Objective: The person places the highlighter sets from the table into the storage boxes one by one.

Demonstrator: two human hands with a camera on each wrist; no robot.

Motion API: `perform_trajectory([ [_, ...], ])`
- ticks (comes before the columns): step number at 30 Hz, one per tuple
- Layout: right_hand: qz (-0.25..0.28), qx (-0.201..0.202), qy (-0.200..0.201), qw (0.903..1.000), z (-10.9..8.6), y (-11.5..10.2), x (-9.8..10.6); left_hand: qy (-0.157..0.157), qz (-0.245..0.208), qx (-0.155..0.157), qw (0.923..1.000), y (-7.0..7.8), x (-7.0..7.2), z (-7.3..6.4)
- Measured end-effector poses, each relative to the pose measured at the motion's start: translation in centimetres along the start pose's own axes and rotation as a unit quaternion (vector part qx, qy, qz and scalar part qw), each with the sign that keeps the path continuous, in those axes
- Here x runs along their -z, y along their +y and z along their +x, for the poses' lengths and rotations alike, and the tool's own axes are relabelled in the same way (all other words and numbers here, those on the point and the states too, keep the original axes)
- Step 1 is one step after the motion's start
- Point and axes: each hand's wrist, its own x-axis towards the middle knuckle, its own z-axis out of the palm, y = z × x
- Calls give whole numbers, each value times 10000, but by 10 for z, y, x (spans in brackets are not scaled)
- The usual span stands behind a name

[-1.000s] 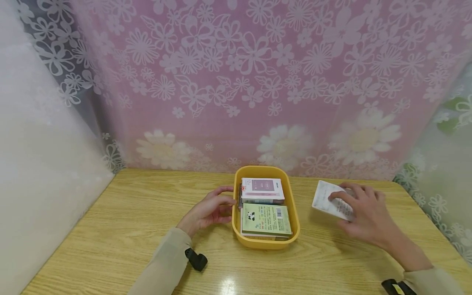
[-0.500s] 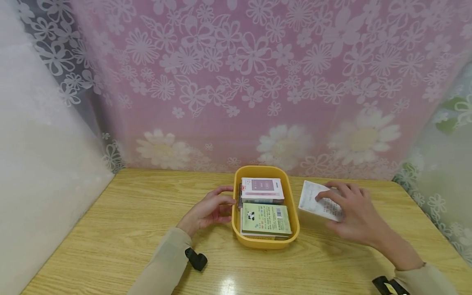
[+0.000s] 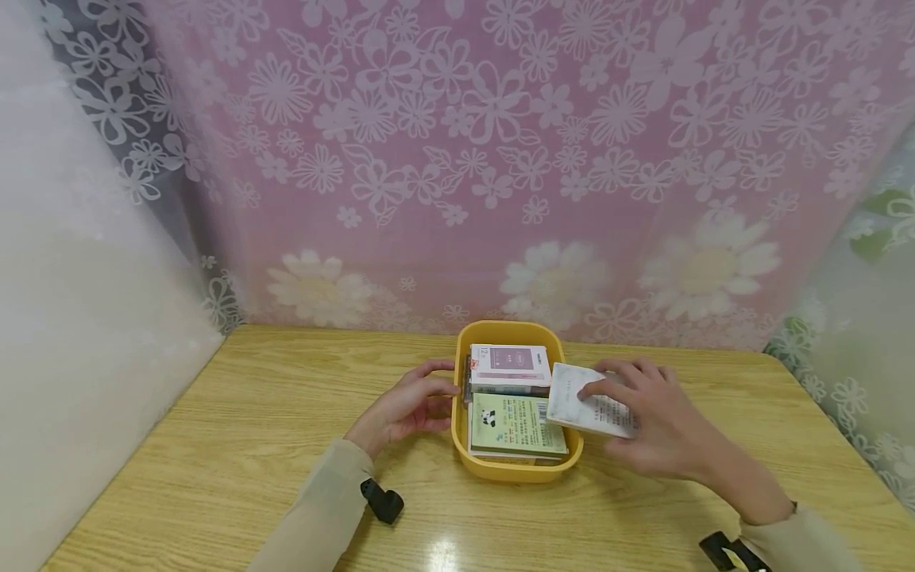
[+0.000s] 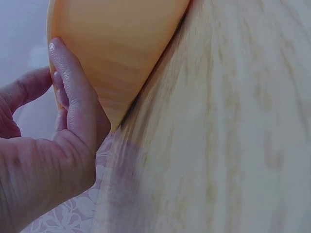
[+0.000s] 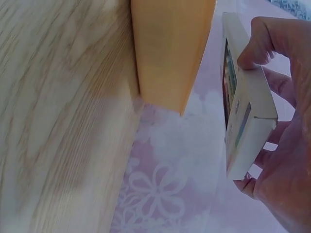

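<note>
A yellow plastic bin (image 3: 516, 473) stands on the wooden table with several small boxes inside. My left hand (image 3: 409, 403) is at the bin's left side, its bent fingertips touching the outer wall by the rim; the left wrist view shows that wall (image 4: 114, 43) close up. My right hand (image 3: 654, 413) grips a flat white box (image 3: 584, 397) with grey marbling and small print, thumb on one edge and fingers on the opposite one. The box hangs tilted over the bin's right rim. Seen from the right wrist, its underside (image 5: 238, 116) bears a coloured picture, partly hidden.
Inside the bin, a green box (image 3: 509, 425) with a panda lies in front, and a white and purple box (image 3: 511, 361) lies behind it. The wooden table (image 3: 286, 381) reaches back to a pink flowered curtain (image 3: 429, 199).
My right hand has carried the white box leftward from the table's right side to the bin's right rim. My left hand has stayed at the bin.
</note>
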Motion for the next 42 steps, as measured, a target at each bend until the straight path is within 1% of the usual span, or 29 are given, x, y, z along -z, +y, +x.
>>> perform_trajectory([
  [9,345,98,-429,9984,12,-16,-7,41,22,11,10000,0,1,0],
  [20,358,281,-613,9971,22,-25,-17,22,54,-18,10000,1,3,0],
  [30,506,492,-913,9933,38,-34,-27,-38,25,-2,10000,1,2,1],
  [35,576,518,-1033,9916,45,-37,-33,-12,16,-6,10000,2,1,1],
  [42,631,482,-1214,9894,49,-39,-40,4,35,6,10000,0,2,2],
])
